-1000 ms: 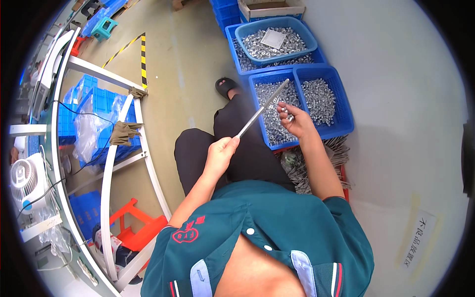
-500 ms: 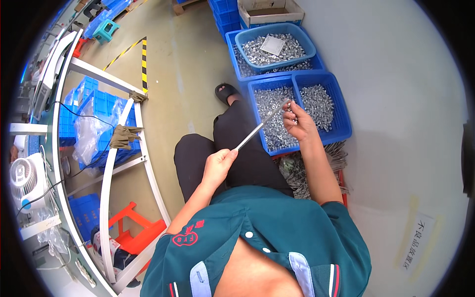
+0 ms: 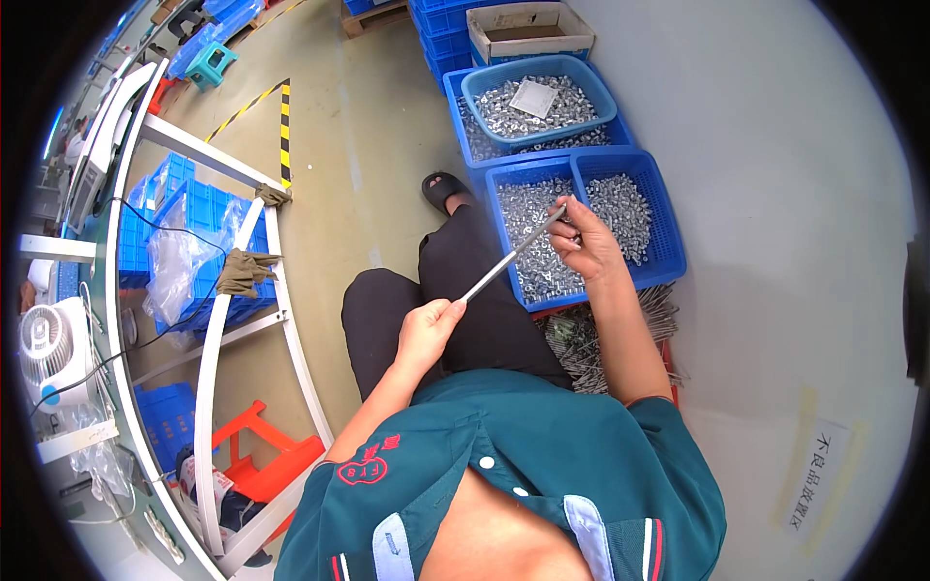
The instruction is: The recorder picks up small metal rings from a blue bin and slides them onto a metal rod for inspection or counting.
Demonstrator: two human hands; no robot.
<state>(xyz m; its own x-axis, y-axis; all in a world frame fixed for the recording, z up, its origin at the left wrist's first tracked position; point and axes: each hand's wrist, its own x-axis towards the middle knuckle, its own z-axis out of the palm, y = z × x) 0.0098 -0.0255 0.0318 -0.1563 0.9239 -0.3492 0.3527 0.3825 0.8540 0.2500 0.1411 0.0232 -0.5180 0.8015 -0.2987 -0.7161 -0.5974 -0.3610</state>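
My left hand (image 3: 429, 336) is closed round the near end of a thin grey metal rod (image 3: 499, 267). The rod slants away to the right, over my lap and the edge of a blue crate. At its far tip my right hand (image 3: 588, 242) pinches with thumb and forefinger, the other fingers curled. Whether a small part also sits in that pinch is too small to tell. Beneath the right hand stands a divided blue crate (image 3: 668, 232), filled with small silvery metal parts (image 3: 620, 208) in both compartments. Many similar thin metal rods (image 3: 591, 353) lie below my right forearm.
Beyond the crate, a light-blue basin (image 3: 608, 102) of small metal parts bears a white card (image 3: 533, 98). An open carton (image 3: 531, 34) stands behind it. At left are a white-framed bench (image 3: 295, 363), a red stool (image 3: 266, 470) and a white fan (image 3: 48, 339). A pale wall (image 3: 765, 194) rises at right.
My right-hand fingers have shifted slightly at the rod's tip, and the rod tilts a little differently. My left hand keeps its hold. The whole view has moved slightly.
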